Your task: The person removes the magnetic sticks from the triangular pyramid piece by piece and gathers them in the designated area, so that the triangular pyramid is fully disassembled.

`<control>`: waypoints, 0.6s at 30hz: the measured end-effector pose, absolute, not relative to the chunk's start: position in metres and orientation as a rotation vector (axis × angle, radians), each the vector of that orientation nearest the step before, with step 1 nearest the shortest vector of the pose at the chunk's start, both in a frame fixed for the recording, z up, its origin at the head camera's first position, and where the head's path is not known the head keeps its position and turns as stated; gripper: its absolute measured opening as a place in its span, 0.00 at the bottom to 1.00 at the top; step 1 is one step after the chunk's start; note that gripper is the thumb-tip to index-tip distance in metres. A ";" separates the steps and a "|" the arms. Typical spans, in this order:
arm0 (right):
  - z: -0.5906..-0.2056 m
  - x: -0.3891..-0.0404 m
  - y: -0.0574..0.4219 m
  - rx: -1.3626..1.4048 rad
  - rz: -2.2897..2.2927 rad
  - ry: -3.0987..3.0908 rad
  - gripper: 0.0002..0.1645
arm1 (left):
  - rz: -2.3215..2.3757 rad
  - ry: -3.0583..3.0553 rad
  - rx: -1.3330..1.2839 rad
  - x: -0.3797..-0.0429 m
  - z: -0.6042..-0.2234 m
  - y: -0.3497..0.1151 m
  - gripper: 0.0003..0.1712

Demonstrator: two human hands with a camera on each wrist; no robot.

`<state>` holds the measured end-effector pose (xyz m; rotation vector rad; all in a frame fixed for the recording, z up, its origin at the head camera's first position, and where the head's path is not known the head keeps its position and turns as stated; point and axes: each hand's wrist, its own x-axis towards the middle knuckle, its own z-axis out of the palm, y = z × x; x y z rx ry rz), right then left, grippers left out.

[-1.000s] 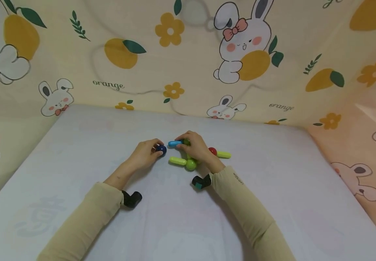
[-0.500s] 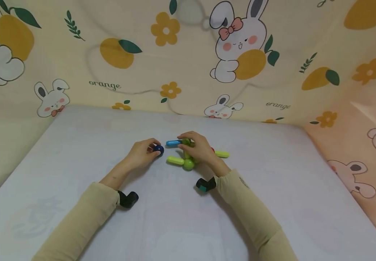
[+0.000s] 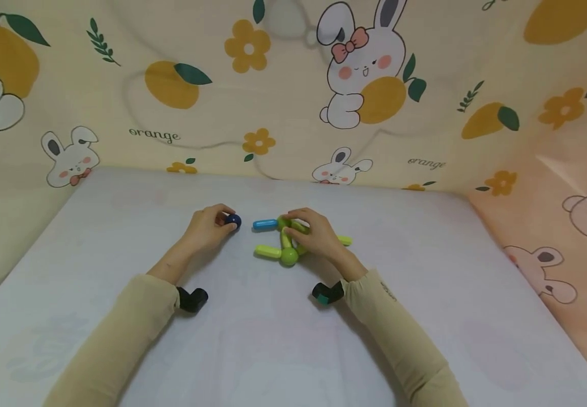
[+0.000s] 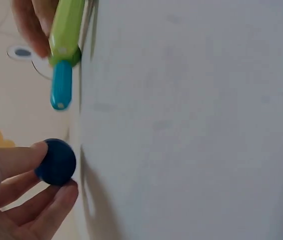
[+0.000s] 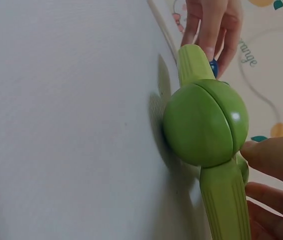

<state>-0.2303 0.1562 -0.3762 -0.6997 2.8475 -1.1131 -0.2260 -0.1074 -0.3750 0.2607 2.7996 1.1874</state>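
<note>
In the head view my left hand [image 3: 204, 229] pinches a dark blue ball [image 3: 233, 221] between thumb and fingers; the ball [image 4: 56, 162] shows larger in the left wrist view. Across a small gap to its right lies a toy built of rods and balls. A blue rod [image 3: 265, 225] sticks out leftward from its far green ball [image 3: 284, 222]. Nearer me is another green ball [image 3: 289, 256] with a light green rod [image 3: 267, 251] pointing left. My right hand [image 3: 319, 234] grips the toy near the far ball, thumb and fingers around it, and hides part of the structure.
A white-covered table [image 3: 263, 350] stretches under both hands. Behind it rises a cream cloth [image 3: 197, 34] printed with rabbits and oranges. Dark wrist cameras [image 3: 192, 300] hang from the sleeves. A light green rod tip [image 3: 344, 240] shows right of my right hand.
My left hand has drawn the blue ball slightly left and back, widening the gap to the blue rod. My right hand has shifted slightly right, and the red ball is now hidden behind it.
</note>
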 end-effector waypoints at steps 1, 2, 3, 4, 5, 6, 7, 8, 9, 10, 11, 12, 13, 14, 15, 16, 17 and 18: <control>-0.377 -0.230 0.157 -0.702 -1.110 2.849 0.20 | 1.202 2.815 0.257 -0.229 -0.376 -0.109 0.20; -0.377 -0.229 0.158 -0.701 -1.110 2.850 0.20 | 1.217 2.829 0.248 -0.233 -0.377 -0.110 0.20; -0.376 -0.228 0.159 -0.699 -1.109 2.848 0.20 | 1.229 2.843 0.242 -0.236 -0.377 -0.111 0.20; -0.376 -0.228 0.160 -0.699 -1.114 2.843 0.20 | 1.242 2.859 0.237 -0.239 -0.378 -0.112 0.20; -0.376 -0.228 0.161 -0.707 -1.121 2.840 0.21 | 1.256 2.879 0.238 -0.242 -0.378 -0.113 0.20; -0.376 -0.228 0.161 -0.713 -1.125 2.838 0.21 | 1.268 2.890 0.230 -0.244 -0.379 -0.114 0.20; -0.376 -0.228 0.162 -0.720 -1.127 2.837 0.21 | 1.276 2.899 0.220 -0.247 -0.380 -0.115 0.21; -0.377 -0.228 0.163 -0.721 -1.129 2.835 0.21 | 1.287 2.904 0.208 -0.249 -0.381 -0.116 0.21; -0.377 -0.228 0.164 -0.722 -1.128 2.833 0.21 | 1.296 2.907 0.196 -0.251 -0.381 -0.116 0.21; -0.378 -0.228 0.164 -0.720 -1.127 2.832 0.21 | 1.308 2.906 0.180 -0.252 -0.381 -0.116 0.21; -0.378 -0.228 0.165 -0.716 -1.121 2.835 0.21 | 1.322 2.906 0.169 -0.254 -0.381 -0.116 0.21; -0.379 -0.228 0.166 -0.707 -1.113 2.838 0.21 | 1.342 2.904 0.149 -0.255 -0.381 -0.116 0.21; -0.380 -0.227 0.166 -0.699 -1.110 2.839 0.21 | 1.355 2.911 0.133 -0.256 -0.381 -0.116 0.21; -0.380 -0.227 0.167 -0.695 -1.104 2.841 0.21 | 1.370 2.918 0.118 -0.257 -0.381 -0.115 0.21; -0.380 -0.227 0.167 -0.693 -1.102 2.843 0.21 | 1.383 2.921 0.103 -0.258 -0.381 -0.115 0.21; -0.380 -0.226 0.168 -0.688 -1.103 2.845 0.21 | 1.394 2.926 0.090 -0.259 -0.380 -0.114 0.21; -0.381 -0.225 0.168 -0.682 -1.103 2.846 0.21 | 1.401 2.932 0.080 -0.260 -0.380 -0.114 0.21; -0.381 -0.224 0.169 -0.676 -1.105 2.845 0.21 | 1.403 2.937 0.068 -0.261 -0.381 -0.114 0.21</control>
